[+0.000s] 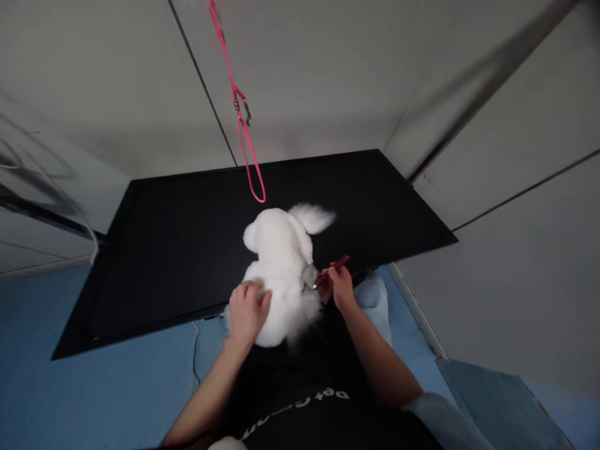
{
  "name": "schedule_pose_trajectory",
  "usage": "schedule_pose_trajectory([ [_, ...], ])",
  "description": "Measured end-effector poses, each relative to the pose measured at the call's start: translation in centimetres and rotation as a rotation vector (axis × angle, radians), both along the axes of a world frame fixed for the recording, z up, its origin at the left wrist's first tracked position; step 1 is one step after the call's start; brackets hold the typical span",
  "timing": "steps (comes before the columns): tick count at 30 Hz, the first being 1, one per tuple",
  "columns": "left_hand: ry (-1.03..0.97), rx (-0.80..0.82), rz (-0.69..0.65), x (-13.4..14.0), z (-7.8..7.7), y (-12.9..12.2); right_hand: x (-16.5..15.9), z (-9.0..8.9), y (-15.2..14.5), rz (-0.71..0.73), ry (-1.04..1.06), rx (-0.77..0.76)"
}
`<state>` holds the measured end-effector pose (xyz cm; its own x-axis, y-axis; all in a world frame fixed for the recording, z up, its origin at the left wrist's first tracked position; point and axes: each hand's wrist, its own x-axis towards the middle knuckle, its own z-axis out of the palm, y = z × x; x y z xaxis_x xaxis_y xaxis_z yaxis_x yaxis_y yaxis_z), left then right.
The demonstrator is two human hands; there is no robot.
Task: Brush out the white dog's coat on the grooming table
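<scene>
- A white furry figure [280,247] is resting between the hands, at the near side of a black table [178,231].
- The left hand [247,309] is touching it, fingers bent; pinching, cannot tell.
- The right hand [341,287] is gripping a red tool [323,277] beside it.

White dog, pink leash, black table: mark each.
White dog [281,265], head view: middle of body.
Pink leash [234,87], head view: strap above the loop.
Black table [187,231], head view: bare top, left side.
</scene>
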<state>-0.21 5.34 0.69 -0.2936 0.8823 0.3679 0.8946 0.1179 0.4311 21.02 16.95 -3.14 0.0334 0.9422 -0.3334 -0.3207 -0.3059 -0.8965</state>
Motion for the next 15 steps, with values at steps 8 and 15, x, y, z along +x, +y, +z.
schedule_pose_trajectory([
  [8,0.186,-0.356,-0.109,5.2,-2.8,-4.1,0.9,0.8,0.0,0.179,0.028,0.067],
  [15,-0.044,-0.166,-0.114,0.8,-4.4,-7.3,-5.2,2.5,1.0,0.379,-0.031,0.245],
])
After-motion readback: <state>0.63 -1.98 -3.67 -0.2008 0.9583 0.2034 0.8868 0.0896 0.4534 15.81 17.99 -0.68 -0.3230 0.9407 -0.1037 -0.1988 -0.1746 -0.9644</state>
